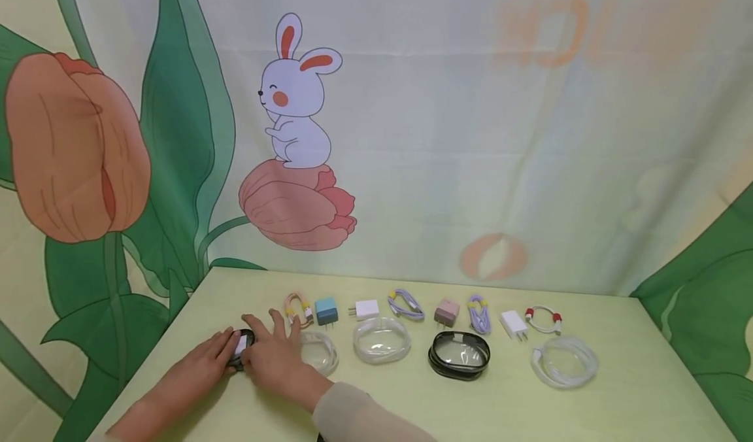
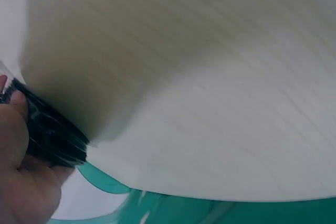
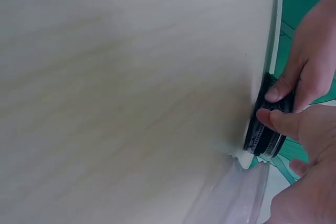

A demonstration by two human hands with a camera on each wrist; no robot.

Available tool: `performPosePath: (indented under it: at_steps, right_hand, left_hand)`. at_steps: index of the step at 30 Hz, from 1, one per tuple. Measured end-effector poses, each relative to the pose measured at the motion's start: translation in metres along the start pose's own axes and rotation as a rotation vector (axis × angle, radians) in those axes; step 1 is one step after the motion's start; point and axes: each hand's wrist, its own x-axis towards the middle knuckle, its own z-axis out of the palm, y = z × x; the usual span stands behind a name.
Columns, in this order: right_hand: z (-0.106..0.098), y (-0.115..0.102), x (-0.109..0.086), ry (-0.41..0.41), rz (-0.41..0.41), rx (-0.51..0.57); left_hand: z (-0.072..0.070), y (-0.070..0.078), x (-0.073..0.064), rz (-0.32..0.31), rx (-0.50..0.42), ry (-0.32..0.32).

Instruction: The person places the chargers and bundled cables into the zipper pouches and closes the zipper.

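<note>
At the table's left side, both hands hold a black coiled cable (image 1: 251,338), largely covered by fingers in the head view. My left hand (image 1: 202,363) grips its left side; in the left wrist view the thumb lies against the stacked black loops (image 2: 52,135). From the other side my right hand (image 1: 275,357) pinches the same coil, its thumb across the loops (image 3: 265,129) in the right wrist view. A pale label or connector shows at the coil's middle. Just right of the right hand lies a translucent white coil (image 1: 333,357), partly hidden by that hand.
Behind are a pink cable (image 1: 289,308), a blue plug (image 1: 326,311), white plugs (image 1: 367,309) (image 1: 514,325), a pink plug (image 1: 447,312), and purple cables (image 1: 406,310) (image 1: 479,318). Rightward lie white coils (image 1: 381,359) (image 1: 588,370) and another black coil (image 1: 438,365). A printed cloth (image 1: 412,167) hangs behind.
</note>
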Motion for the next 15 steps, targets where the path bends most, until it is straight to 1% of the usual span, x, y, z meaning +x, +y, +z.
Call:
performPosePath:
  at_steps: [4,7,9,11,13,15]
  right_hand:
    - [-0.004,0.004,0.003,-0.018,-0.046,-0.048]
    - [-0.011,0.009,0.004,-0.045,-0.091,-0.071]
    - [-0.015,0.013,0.004,-0.070,-0.120,-0.072]
    - [-0.017,0.021,0.001,-0.083,-0.145,-0.078]
    - [-0.018,0.032,-0.002,-0.080,-0.168,-0.082]
    - [-0.020,0.045,-0.006,-0.064,-0.184,-0.077]
  left_hand:
    - [-0.002,-0.010,0.001,-0.015,-0.042,-0.054]
    - [-0.003,-0.017,0.003,-0.035,-0.081,-0.117]
    - [-0.004,-0.020,0.003,-0.045,-0.091,-0.159]
    - [-0.004,-0.021,0.004,-0.058,-0.091,-0.190]
    - [-0.005,-0.021,0.006,-0.066,-0.076,-0.204]
    - [-0.006,-0.020,0.008,-0.065,-0.062,-0.195]
